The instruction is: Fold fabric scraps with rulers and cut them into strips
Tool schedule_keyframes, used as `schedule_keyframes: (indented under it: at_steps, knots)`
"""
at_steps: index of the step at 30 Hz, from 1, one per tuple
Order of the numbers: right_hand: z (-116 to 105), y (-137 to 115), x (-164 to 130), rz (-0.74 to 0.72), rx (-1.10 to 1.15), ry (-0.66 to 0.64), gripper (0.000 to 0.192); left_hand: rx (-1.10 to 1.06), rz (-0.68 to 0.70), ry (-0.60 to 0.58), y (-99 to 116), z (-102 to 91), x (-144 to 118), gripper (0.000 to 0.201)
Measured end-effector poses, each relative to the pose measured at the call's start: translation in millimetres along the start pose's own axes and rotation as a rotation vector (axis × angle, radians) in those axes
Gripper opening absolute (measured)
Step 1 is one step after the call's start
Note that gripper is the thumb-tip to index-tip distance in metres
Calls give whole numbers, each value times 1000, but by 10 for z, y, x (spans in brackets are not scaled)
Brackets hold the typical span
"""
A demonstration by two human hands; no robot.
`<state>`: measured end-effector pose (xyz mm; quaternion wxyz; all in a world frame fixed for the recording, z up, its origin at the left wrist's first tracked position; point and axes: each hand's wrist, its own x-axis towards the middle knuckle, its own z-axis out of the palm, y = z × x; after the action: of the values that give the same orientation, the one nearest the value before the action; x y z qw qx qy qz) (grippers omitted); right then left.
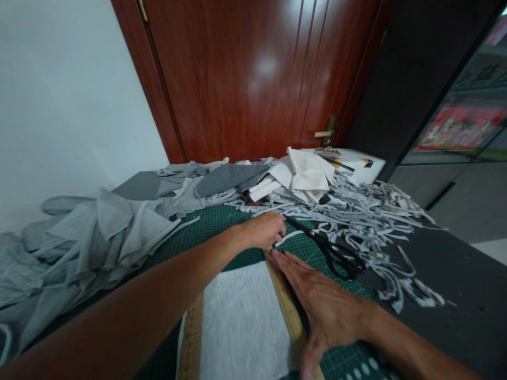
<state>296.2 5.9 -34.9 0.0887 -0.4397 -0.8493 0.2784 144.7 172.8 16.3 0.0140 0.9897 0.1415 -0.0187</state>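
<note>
One right hand (319, 298) lies spread against a wooden strip (283, 298); the left hand (263, 230) is fisted, contents hidden.

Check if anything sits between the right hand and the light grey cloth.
Yes: a wooden strip lies along the right edge of the light grey cloth, and the right hand rests against it. I see nothing else between them.
</note>
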Motion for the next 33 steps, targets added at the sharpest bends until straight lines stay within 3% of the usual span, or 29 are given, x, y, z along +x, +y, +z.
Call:
schedule_keyframes:
  at_steps: [7, 20, 33]
  knots:
    - [-2, 4, 9, 26, -7, -19, 181, 30, 8, 27, -35, 7, 21, 26]
    - [21, -2, 4, 13, -27, -10, 181, 105, -126, 49, 20, 113, -52, 28]
    - [41, 31, -10, -27, -38, 6, 180, 65, -175, 150, 24, 212, -122, 29]
